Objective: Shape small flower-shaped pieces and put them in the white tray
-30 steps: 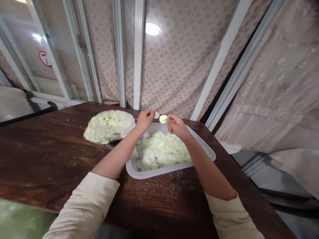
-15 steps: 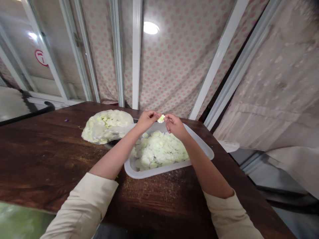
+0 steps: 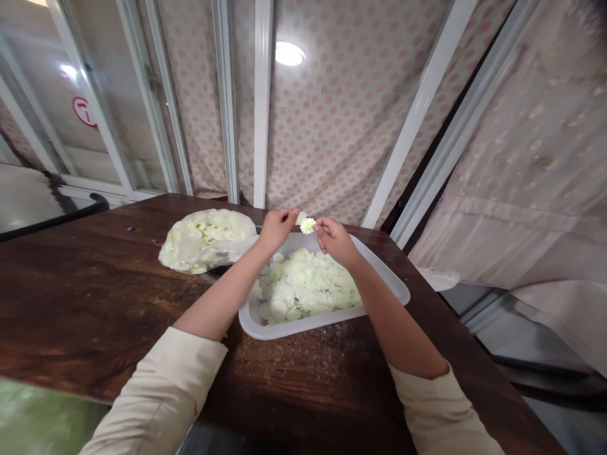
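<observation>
Mid-frame, over the tray's (image 3: 303,327) far edge, my right fingers (image 3: 324,222) pinch a flower (image 3: 308,226); my left fingers (image 3: 290,216), closed, seem to grip a pale piece (image 3: 300,218) beside it. Joining or parting layers, I judge; that calls for a light pinch.

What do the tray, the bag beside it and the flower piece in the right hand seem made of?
Tray: probably plastic, satin finish; smooth, rounded, moulded-looking rim. Bag: likely thin, glossy plastic film; its contents show through. Flower piece in the right hand: perhaps matte fabric or thin plastic, with scalloped edges; too small to tell.
</observation>
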Demonstrator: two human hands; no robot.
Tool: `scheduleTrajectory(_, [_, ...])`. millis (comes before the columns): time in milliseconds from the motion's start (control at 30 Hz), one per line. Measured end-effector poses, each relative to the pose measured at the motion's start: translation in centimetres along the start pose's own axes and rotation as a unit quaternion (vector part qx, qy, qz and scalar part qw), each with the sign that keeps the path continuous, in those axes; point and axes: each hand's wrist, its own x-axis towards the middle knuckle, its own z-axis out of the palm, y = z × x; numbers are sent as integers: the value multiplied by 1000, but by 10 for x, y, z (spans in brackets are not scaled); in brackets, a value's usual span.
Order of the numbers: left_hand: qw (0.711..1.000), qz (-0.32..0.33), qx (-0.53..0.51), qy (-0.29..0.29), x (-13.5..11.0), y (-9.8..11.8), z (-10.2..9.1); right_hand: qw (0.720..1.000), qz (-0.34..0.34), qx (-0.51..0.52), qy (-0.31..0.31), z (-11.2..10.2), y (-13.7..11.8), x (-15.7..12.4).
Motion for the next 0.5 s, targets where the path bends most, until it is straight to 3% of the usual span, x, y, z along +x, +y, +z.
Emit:
scheduleTrajectory(133, [996, -59, -49, -53, 2, -10, 3, 1000, 5, -13, 25, -1, 7, 3])
scheduleTrajectory(233, [993, -80, -63, -59, 4, -13, 4, 998, 7, -37, 46, -2, 10, 4])
scheduleTrajectory(300, [991, -81, -85, -61, 4, -12, 5, 997, 9, -55, 47, -2, 11, 5])
scheduleTrajectory(500, [986, -24, -85, -140, -1, -1, 4, 998, 24, -59, 9, -1, 1, 0])
